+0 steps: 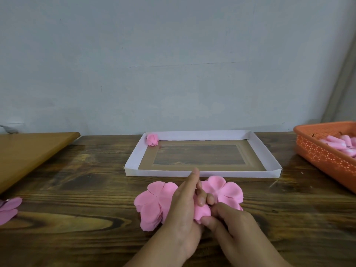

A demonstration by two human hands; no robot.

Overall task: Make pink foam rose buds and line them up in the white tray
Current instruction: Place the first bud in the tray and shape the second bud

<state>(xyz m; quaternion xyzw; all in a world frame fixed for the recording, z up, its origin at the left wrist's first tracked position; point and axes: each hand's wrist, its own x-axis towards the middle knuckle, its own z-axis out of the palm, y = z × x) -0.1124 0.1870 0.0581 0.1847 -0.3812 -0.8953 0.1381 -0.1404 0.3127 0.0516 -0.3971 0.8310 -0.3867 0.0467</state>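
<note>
A folded pink foam petal piece (202, 211) is pinched between the fingers of the left hand (183, 207) and the right hand (229, 218), just in front of the shallow white cardboard tray (133, 157) on the dark wooden desk (77, 189). One finished pink foam rose bud (152, 139) is seated in the tray's far-left corner. Flat pink foam flower cut-outs (152, 203) are stacked in front of the tray, and an orange perforated plastic basket (319, 151) holding pink pieces is noted to the tray's right.

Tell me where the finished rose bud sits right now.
In the head view, the finished rose bud sits inside the white tray, tucked into its far left corner against the walls, well beyond both hands.
</note>
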